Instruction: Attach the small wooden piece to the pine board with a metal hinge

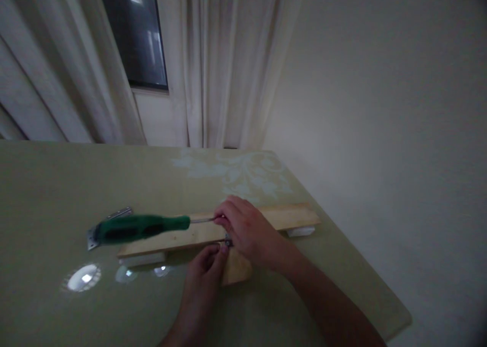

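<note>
My right hand (247,228) pinches the thin metal shaft of a screwdriver (142,228) near its tip. Its green and black handle points left, over the board. My left hand (203,271) is closed, thumb and finger pressed at a small dark metal piece (228,240), whose exact kind is hard to make out. That piece sits where a long pale wooden board (289,216) meets a shorter wooden piece (236,268) with a rounded corner, which projects toward me. Fingers hide part of this joint and the screwdriver's tip.
White blocks (300,231) hold up the long board near both ends. A metal plate-like item (91,239) lies partly behind the screwdriver handle. The glossy greenish table (57,184) reflects lights and meets a wall (380,108) on the right. Curtains (236,58) hang beyond it.
</note>
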A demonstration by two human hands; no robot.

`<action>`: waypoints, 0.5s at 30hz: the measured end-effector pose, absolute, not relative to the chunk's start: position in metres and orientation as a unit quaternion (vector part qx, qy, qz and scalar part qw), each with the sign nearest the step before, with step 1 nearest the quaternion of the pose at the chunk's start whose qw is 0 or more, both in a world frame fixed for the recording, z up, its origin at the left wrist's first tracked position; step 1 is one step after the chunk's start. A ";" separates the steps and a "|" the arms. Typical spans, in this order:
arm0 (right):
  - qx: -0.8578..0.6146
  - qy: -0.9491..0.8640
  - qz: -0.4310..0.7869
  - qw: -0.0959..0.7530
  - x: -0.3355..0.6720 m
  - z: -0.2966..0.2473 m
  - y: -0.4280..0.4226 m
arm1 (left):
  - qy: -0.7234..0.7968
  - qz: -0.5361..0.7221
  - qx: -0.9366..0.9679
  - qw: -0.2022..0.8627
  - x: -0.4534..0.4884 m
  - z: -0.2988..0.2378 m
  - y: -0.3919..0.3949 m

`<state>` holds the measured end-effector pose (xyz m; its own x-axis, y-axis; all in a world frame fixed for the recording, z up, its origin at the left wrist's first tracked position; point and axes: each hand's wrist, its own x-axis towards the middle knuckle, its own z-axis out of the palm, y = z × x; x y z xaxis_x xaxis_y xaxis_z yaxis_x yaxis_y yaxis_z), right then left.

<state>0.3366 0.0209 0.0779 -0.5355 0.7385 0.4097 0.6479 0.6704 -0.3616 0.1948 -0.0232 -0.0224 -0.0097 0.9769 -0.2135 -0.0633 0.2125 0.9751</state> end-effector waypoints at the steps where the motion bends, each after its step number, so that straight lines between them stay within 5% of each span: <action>1: -0.406 -0.860 0.120 0.284 0.344 0.085 0.023 | 0.524 0.463 0.398 0.593 0.195 -0.027 -0.023; 15: -0.414 -0.829 0.313 0.209 0.381 0.090 0.039 | 0.496 0.483 0.325 0.645 0.201 -0.029 -0.026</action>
